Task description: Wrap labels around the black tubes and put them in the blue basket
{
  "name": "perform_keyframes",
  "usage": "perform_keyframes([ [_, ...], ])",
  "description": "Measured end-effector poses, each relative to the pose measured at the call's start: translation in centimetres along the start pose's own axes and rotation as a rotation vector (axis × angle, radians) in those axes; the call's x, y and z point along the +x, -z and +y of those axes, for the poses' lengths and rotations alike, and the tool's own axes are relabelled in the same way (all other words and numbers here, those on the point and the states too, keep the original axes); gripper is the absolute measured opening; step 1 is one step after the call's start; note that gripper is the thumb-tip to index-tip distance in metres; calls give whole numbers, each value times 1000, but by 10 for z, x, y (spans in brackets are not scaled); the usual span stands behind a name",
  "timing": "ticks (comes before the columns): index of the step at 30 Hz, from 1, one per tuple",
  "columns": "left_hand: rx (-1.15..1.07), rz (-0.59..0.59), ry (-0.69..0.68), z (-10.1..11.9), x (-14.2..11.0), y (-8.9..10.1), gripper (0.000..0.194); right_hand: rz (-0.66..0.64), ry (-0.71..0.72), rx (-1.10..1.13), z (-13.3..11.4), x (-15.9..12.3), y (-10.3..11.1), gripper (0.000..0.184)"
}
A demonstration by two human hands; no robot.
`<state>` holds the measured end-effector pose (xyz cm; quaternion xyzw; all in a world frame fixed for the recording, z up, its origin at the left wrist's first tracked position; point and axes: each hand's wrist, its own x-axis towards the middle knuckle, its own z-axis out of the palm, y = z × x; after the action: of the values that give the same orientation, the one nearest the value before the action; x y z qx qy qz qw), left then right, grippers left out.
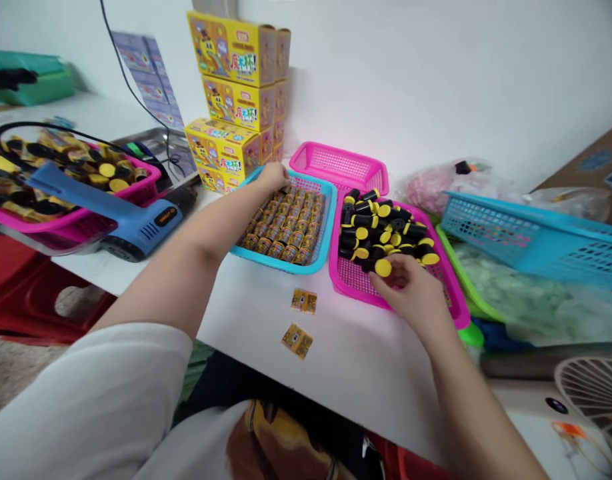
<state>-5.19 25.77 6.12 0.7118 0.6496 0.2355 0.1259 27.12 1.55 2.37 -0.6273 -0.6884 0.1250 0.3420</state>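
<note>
My left hand (pixel 273 177) reaches to the far edge of a blue basket (pixel 322 250) filled with rows of small wrapped cylinders (pixel 286 227); its fingers curl down among them, and what they hold is hidden. My right hand (pixel 411 290) rests in a pink basket (pixel 353 280) of black cylinders with yellow caps (pixel 381 233), fingers closed around one at the near edge of the pile. Two small yellow printed labels (pixel 304 301) (pixel 297 340) lie on the white table (pixel 266 313) between my arms.
Stacked yellow boxes (pixel 236 100) stand behind the blue basket. An empty pink basket (pixel 341 167) sits at the back. At left are a blue heat gun (pixel 111 210) and another pink basket of cylinders (pixel 61 180). Blue and green baskets and plastic bags (pixel 526 293) crowd the right.
</note>
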Motion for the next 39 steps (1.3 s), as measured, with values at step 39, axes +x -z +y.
perform_keyframes([
  [39, -907, -162, -463, 72, -257, -37, 21, 85, 196, 607, -13, -58, -13, 39],
])
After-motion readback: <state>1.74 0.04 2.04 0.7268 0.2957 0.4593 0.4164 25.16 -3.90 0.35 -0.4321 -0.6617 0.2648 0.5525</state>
